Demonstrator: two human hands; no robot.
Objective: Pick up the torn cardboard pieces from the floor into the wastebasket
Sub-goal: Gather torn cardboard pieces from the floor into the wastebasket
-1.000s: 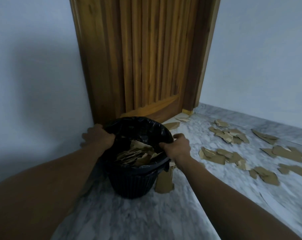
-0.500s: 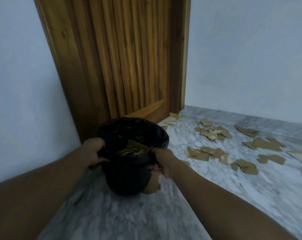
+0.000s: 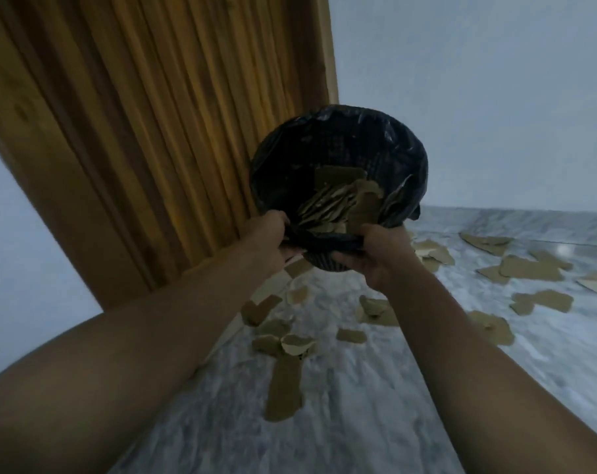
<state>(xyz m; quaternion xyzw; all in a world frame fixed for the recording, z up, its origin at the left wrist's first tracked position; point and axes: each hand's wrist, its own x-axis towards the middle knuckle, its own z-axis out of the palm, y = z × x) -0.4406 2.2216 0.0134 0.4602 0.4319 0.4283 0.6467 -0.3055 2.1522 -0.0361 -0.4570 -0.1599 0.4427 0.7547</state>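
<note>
The black wastebasket [image 3: 341, 145], lined with a black bag, is lifted off the floor and tilted with its mouth toward me. Torn brown cardboard pieces [image 3: 338, 200] lie inside it against the lower rim. My left hand [image 3: 273, 241] grips the near rim on the left, and my right hand [image 3: 379, 251] grips the near rim and underside on the right. Several more cardboard pieces [image 3: 283, 388] lie scattered on the marble floor below and to the right of the basket.
A wooden door [image 3: 153, 131] stands close behind the basket on the left. White walls [image 3: 495, 97] enclose the corner. The grey marble floor [image 3: 358, 405] stretches toward me and to the right, littered with cardboard scraps [image 3: 529, 268].
Both hands have raised the wastebasket from the floor and tipped its opening toward me. Cardboard pieces that lay beneath and beside it are now exposed on the floor.
</note>
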